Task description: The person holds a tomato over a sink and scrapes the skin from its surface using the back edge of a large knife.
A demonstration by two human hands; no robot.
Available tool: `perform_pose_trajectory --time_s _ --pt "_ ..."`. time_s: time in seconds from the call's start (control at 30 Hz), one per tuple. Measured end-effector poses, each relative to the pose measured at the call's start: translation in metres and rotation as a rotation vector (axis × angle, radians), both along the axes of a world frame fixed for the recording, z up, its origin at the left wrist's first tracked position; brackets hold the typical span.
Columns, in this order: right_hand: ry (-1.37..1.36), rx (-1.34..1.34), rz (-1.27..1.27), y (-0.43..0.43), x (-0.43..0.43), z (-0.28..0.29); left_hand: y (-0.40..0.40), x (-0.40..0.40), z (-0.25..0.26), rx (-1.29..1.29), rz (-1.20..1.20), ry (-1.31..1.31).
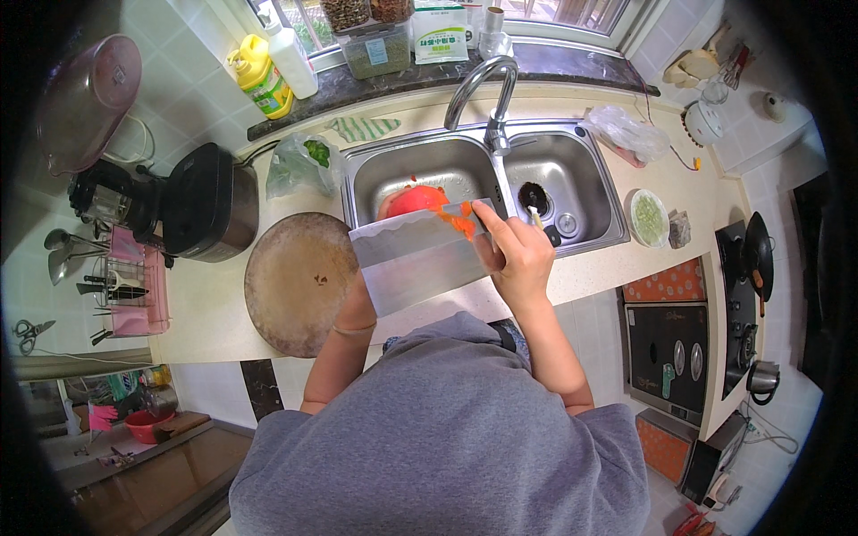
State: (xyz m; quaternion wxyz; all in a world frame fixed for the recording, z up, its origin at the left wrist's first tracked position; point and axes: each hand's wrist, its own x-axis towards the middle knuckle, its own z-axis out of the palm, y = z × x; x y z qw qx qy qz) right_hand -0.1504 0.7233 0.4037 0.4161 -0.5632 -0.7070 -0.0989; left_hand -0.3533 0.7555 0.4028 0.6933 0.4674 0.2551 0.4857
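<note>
My right hand (519, 258) grips a broad metal cleaver (422, 254) at its right end, the handle hidden in my fist. Its index finger rests by the blade's upper right corner, where wet orange scraps (461, 224) cling to the metal. Most of my left hand (360, 301) is behind the blade. Its fingertips show beside a smooth, round red thing (417, 199) above the left sink basin (462, 157), and they appear to hold it. The blade covers the lower part of the red thing, so I cannot tell whether it is a vegetable or a bowl.
A round wooden chopping board (295, 281) with small scraps lies left of the cleaver. Behind it stands a plastic bag (301, 167) of greens. A chrome faucet (496, 100) arches over the double sink. On the right are a dish of chopped pale green food (649, 218) and another plastic bag (627, 134).
</note>
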Motion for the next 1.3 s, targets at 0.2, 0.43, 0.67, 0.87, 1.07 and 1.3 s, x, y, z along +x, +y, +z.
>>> perform_pose_trajectory --time_s 0.2,0.43,0.67,0.87,1.07,1.3 --pt "0.003 0.006 0.051 -0.004 -0.008 0.005 0.003 -0.001 -0.007 0.024 -0.025 0.033" --pt "-0.001 0.014 0.057 -0.002 -0.007 0.004 0.001 -0.002 -0.005 0.036 -0.071 0.057" --pt "-0.002 0.011 0.054 -0.002 -0.004 0.004 -0.001 -0.001 -0.001 -0.158 -0.116 -0.116" --pt "0.004 -0.007 0.039 -0.002 -0.001 0.000 0.002 -0.007 0.000 -0.111 -0.165 -0.060" --pt "0.022 0.009 0.045 0.000 0.001 -0.001 0.005 -0.008 -0.009 -0.165 -0.160 -0.023" --pt "0.089 -0.043 -0.021 0.004 0.005 -0.008 0.013 -0.014 -0.055 -0.125 -0.224 -0.147"
